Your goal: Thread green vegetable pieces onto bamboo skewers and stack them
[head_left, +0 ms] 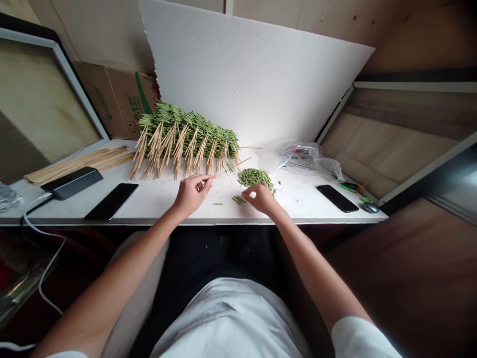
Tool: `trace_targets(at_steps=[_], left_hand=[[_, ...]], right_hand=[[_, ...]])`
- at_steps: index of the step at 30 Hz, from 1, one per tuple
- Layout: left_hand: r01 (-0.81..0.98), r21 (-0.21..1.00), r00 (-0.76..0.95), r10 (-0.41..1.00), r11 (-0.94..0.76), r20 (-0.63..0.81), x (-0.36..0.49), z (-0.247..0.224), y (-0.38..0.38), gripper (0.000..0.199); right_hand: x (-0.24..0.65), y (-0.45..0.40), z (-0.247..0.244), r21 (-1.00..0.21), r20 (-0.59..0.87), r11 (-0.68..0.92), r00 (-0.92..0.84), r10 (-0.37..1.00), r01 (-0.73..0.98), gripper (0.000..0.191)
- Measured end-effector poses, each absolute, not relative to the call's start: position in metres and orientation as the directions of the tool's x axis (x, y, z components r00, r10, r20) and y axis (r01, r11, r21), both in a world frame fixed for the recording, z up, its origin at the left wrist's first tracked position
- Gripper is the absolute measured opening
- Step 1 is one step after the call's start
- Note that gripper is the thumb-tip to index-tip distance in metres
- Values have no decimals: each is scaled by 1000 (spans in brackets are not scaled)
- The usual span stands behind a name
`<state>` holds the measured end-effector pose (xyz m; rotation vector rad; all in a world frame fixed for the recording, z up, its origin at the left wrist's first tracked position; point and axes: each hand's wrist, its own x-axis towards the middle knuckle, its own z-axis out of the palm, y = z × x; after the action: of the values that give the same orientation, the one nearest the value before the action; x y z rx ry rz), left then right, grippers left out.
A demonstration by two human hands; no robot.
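My left hand (194, 194) pinches a thin wooden skewer (233, 166) that points up and to the right. My right hand (260, 197) is closed at the fingertips, beside a few short green pieces (238, 200); whatever it may hold is too small to make out. Just behind it lies a heap of cut green pieces (255, 177). A single green piece (218, 204) rests between the hands near the front edge. Farther back, a large stack of skewered green pieces (190, 127) has its bare stick ends towards me.
Loose skewers (78, 164), a black box (72, 182) and a phone (112, 201) lie at the left. At the right are clear plastic bags (307, 154), another phone (338, 198) and a mouse (370, 207). A white board (246, 74) stands behind.
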<state>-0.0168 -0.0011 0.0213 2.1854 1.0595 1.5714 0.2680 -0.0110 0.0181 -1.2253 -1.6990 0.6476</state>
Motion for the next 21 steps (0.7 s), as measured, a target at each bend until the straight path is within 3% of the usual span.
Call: trace_targets(at_steps=[6, 11, 13, 16, 21], left_hand=[[413, 581, 159, 684, -701, 712, -19, 19, 2, 23], [415, 593, 164, 698, -690, 697, -17, 19, 0, 23], [398, 604, 173, 703, -691, 690, -17, 20, 0, 25], [365, 622, 194, 710, -692, 676, -16, 21, -2, 28], [343, 632, 214, 713, -695, 668, -13, 25, -8, 29]], right_hand=[[267, -10, 6, -824, 387, 391, -97, 917, 411, 32], [270, -9, 15, -855, 349, 320, -3, 937, 408, 19], [276, -7, 23, -924, 299, 285, 16, 954, 256, 21], [283, -6, 35, -975, 213, 214, 29, 977, -56, 41], [284, -12, 49, -915, 114, 101, -9, 993, -390, 43]])
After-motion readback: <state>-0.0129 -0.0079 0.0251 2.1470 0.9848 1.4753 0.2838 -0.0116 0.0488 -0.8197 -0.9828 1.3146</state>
